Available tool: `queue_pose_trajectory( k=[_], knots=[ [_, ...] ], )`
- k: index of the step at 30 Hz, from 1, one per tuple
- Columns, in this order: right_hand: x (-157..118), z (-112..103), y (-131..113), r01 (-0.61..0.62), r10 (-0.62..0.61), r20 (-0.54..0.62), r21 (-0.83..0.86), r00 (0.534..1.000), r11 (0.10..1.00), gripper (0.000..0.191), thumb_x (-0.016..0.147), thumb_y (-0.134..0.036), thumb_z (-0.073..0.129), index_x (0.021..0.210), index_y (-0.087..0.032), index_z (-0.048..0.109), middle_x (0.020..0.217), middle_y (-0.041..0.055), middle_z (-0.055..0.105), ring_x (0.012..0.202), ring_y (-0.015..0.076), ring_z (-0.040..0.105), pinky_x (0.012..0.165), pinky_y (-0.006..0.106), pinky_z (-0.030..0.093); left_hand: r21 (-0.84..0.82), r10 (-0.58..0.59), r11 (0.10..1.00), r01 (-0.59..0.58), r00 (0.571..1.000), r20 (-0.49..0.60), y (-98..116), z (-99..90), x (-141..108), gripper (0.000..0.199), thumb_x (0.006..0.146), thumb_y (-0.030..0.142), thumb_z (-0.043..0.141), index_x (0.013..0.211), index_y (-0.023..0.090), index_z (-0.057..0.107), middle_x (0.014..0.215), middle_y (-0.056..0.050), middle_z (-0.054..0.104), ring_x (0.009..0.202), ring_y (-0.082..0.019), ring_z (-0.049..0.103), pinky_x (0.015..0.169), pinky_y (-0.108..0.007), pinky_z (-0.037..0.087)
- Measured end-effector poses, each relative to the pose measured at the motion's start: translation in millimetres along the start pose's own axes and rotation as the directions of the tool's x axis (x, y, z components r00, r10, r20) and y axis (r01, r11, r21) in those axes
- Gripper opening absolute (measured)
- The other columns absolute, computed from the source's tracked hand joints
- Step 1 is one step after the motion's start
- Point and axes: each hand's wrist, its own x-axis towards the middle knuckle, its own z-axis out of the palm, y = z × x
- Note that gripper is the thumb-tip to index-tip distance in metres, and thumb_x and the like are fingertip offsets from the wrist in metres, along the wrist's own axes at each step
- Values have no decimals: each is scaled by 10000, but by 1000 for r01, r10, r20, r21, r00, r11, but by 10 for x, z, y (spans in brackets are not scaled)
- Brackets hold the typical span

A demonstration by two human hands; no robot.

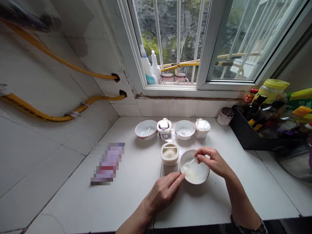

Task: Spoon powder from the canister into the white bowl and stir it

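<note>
I had a spoon in a bowl.
My R hand pinched its handle; my L hand touched the rim, couldn't tell if gripping. Bowl sat on counter nxt to open tub.

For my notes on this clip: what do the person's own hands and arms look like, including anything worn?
Both the left hand and right hand are ungloved. A dark, patterned sleeve shows on the right arm; no sleeve is visible on the left arm.
</note>
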Motion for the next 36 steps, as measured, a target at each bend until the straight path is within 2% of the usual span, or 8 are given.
queue_pose_trajectory(
  k=[5, 9, 11, 14, 21, 36],
  knots=[
    [-26, 30, -29, 26, -16, 82, -124, 996, 992, 194, 889, -244, 484, 807, -230, 659, 673, 34, 663, 931, 247, 559, 835, 392, 444, 0, 1, 1000, -1, 1000, 5, 15, -21, 10, 345, 946, 41, 416, 1266, 75, 543, 983, -150, 681, 871, -189, 676, 670, -267, 591],
    [-9, 28, -40, 70, -60, 98, -106, 993, 992, 188, 891, -231, 488, 795, -235, 650, 633, 5, 652, 820, 208, 587, 968, 435, 393, 9, 7, 1000, -7, 1000, 10, 14, -25, 17, 317, 938, 33, 429, 1221, 63, 571, 990, -151, 676, 889, -196, 672, 669, -268, 591],
    [-3, -6, -36, 45, -41, 64, -72, 997, 996, 197, 890, -260, 498, 766, -230, 649, 663, 14, 658, 816, 202, 586, 935, 414, 412, -1, 12, 1000, -12, 1000, -1, 12, -22, 17, 316, 933, 30, 436, 1214, 59, 576, 991, -151, 672, 909, -201, 668, 685, -273, 593],
    [-3, -66, -24, -12, 12, 24, -5, 1000, 1000, 223, 882, -313, 515, 739, -217, 657, 715, 40, 666, 879, 218, 583, 807, 359, 459, -16, 6, 1000, -6, 1000, 1, 14, -21, 11, 329, 929, 26, 437, 1228, 57, 571, 994, -149, 669, 909, -198, 666, 691, -277, 596],
    [23, -93, 46, -84, 75, 44, 253, 996, 964, 222, 844, -380, 572, 803, -184, 668, 655, 16, 627, 689, 166, 597, 702, 317, 498, 4, -3, 1000, 3, 1000, 21, 24, -30, 12, 353, 950, 52, 409, 1279, 79, 534, 1000, -146, 675, 913, -192, 674, 680, -274, 605],
    [83, -90, 58, -184, 209, -69, 269, 975, 945, 219, 736, -389, 603, 721, -178, 658, 598, 18, 622, 634, 173, 590, 665, 317, 484, 16, 1, 1000, -1, 1000, -6, 24, -15, 30, 347, 946, 47, 425, 1273, 79, 534, 994, -143, 683, 897, -193, 687, 674, -265, 604]
  ],
)
